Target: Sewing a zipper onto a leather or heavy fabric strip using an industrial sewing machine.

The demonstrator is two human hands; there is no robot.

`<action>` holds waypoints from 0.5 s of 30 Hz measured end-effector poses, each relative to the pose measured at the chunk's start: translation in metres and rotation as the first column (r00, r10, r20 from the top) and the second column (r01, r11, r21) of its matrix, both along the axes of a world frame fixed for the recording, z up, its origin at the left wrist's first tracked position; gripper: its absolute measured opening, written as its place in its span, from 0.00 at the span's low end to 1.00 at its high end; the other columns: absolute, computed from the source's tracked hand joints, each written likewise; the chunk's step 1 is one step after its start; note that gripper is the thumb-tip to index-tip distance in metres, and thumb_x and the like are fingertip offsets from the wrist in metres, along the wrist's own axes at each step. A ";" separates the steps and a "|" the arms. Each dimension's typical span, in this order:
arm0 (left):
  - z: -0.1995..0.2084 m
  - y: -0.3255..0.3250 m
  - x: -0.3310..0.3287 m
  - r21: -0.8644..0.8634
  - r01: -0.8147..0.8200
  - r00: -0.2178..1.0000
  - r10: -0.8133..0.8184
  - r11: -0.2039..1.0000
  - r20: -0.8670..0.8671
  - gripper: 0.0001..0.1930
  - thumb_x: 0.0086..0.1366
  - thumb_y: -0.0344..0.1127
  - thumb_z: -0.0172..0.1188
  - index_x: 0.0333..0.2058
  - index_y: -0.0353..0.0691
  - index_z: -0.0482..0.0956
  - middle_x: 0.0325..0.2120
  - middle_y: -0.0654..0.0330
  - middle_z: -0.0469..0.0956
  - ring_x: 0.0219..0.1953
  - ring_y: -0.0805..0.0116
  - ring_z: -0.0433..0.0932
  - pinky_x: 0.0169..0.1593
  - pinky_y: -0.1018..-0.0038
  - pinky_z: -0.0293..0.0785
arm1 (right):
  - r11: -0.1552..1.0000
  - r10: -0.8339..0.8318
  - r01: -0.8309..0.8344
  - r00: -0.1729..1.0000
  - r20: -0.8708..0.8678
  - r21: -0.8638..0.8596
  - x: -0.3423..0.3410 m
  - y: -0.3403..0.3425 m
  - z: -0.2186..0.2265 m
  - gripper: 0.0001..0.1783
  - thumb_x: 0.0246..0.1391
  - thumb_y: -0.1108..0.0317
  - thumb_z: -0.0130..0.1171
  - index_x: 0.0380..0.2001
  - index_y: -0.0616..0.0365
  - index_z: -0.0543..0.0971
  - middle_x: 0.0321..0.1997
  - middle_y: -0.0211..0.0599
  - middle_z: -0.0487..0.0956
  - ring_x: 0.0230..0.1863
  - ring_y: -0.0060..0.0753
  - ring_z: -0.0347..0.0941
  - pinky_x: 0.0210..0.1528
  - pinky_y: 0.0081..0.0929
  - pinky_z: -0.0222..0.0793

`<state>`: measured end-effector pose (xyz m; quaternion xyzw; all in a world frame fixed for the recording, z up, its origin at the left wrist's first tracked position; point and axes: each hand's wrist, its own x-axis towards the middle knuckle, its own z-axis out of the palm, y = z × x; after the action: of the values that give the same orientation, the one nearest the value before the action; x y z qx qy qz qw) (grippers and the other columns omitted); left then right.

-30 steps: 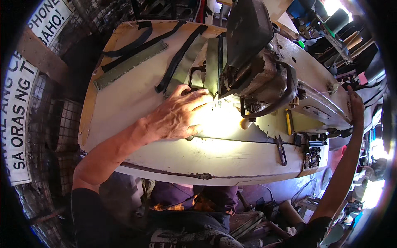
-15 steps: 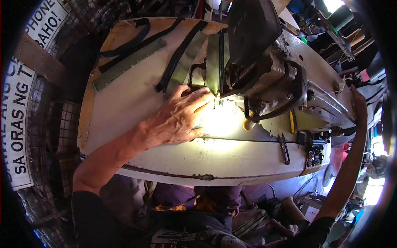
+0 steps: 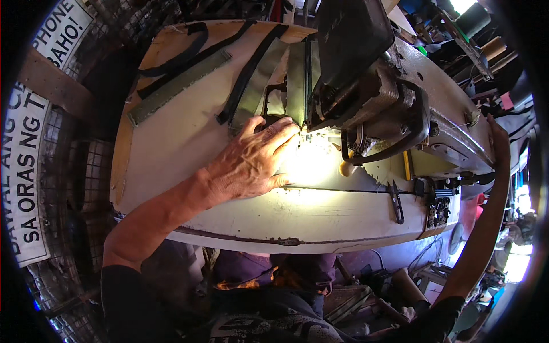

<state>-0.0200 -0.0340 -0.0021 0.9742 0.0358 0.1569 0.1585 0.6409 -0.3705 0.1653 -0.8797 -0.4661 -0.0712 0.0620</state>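
My left hand (image 3: 251,157) lies palm down with its fingers stretched out, the fingertips on olive fabric strips (image 3: 258,86) beside the needle area of a sewing machine (image 3: 374,97). A dark zipper-like band (image 3: 307,80) runs along one strip up to the presser foot. The lamp's glare (image 3: 314,160) washes out the cloth next to my thumb. At the far right, my right hand (image 3: 498,140) reaches round the end of the machine, where the handwheel would be. Its fingers are mostly hidden there.
Dark straps (image 3: 251,74) and a loose olive strip (image 3: 180,88) lie at the back left of the white table (image 3: 229,231). Small snips (image 3: 396,203) and a yellow-and-black tool (image 3: 408,166) lie right of the needle. A wire mesh wall (image 3: 86,171) stands at left.
The view has shifted slightly. Both hands keep about the same places, the left on the strips and the right at the machine's end.
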 end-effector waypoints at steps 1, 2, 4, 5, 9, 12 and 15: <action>0.000 -0.001 0.000 -0.004 -0.007 1.000 0.007 1.000 -0.011 0.36 0.64 0.49 0.68 0.63 0.34 0.69 0.64 0.46 0.70 0.70 0.52 0.66 0.67 0.48 0.59 | 0.995 -0.005 0.014 0.996 0.093 -0.100 0.002 -0.001 0.000 0.28 0.67 0.77 0.50 0.70 0.54 0.71 0.48 0.53 0.85 0.43 0.43 0.85 0.47 0.35 0.81; 0.000 -0.001 0.000 -0.008 -0.024 0.999 0.024 1.000 -0.043 0.36 0.64 0.50 0.68 0.63 0.34 0.69 0.64 0.46 0.70 0.70 0.51 0.66 0.68 0.48 0.59 | 0.995 0.068 -0.060 0.994 0.088 -0.082 0.004 -0.001 0.000 0.29 0.66 0.78 0.50 0.70 0.54 0.70 0.47 0.53 0.85 0.43 0.43 0.85 0.47 0.35 0.81; 0.000 -0.002 0.001 0.000 -0.021 0.999 0.021 1.000 -0.023 0.36 0.64 0.50 0.68 0.63 0.33 0.69 0.64 0.46 0.70 0.71 0.51 0.66 0.68 0.48 0.59 | 0.990 -0.041 0.062 0.986 0.162 -0.129 0.005 -0.001 0.001 0.28 0.67 0.77 0.50 0.70 0.55 0.71 0.46 0.53 0.85 0.43 0.42 0.85 0.47 0.35 0.81; -0.001 -0.003 0.000 0.003 -0.043 0.998 0.043 0.999 -0.055 0.37 0.64 0.51 0.68 0.64 0.33 0.69 0.63 0.46 0.70 0.71 0.51 0.66 0.69 0.47 0.59 | 0.993 0.028 -0.003 0.976 0.214 -0.118 0.003 -0.001 0.000 0.28 0.67 0.77 0.50 0.70 0.55 0.71 0.46 0.53 0.85 0.43 0.42 0.85 0.47 0.35 0.81; -0.003 -0.004 0.000 0.010 -0.045 0.998 0.045 0.999 -0.035 0.37 0.64 0.52 0.68 0.63 0.32 0.70 0.63 0.46 0.70 0.71 0.51 0.66 0.69 0.47 0.59 | 0.986 0.148 -0.125 0.959 0.242 -0.108 -0.007 0.001 -0.001 0.28 0.68 0.77 0.49 0.70 0.54 0.70 0.46 0.52 0.85 0.43 0.41 0.85 0.46 0.35 0.80; -0.005 -0.004 0.001 0.004 -0.041 0.999 0.041 0.999 -0.007 0.36 0.64 0.52 0.69 0.61 0.32 0.72 0.63 0.45 0.70 0.70 0.51 0.67 0.69 0.47 0.60 | 0.984 0.172 -0.152 0.951 0.256 -0.097 -0.007 0.000 -0.003 0.28 0.67 0.77 0.49 0.70 0.54 0.70 0.46 0.53 0.85 0.43 0.44 0.85 0.47 0.36 0.80; -0.004 -0.006 0.001 0.027 -0.053 0.999 0.053 0.998 -0.009 0.36 0.63 0.52 0.69 0.61 0.31 0.73 0.63 0.46 0.70 0.70 0.51 0.67 0.69 0.47 0.60 | 0.993 -0.012 0.022 0.996 0.086 -0.115 0.005 -0.007 0.010 0.26 0.70 0.74 0.46 0.69 0.57 0.71 0.53 0.53 0.83 0.49 0.46 0.83 0.53 0.37 0.77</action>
<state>-0.0185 -0.0397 -0.0064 0.9756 0.0603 0.1570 0.1410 0.6461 -0.3777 0.1752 -0.8819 -0.4642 -0.0819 -0.0097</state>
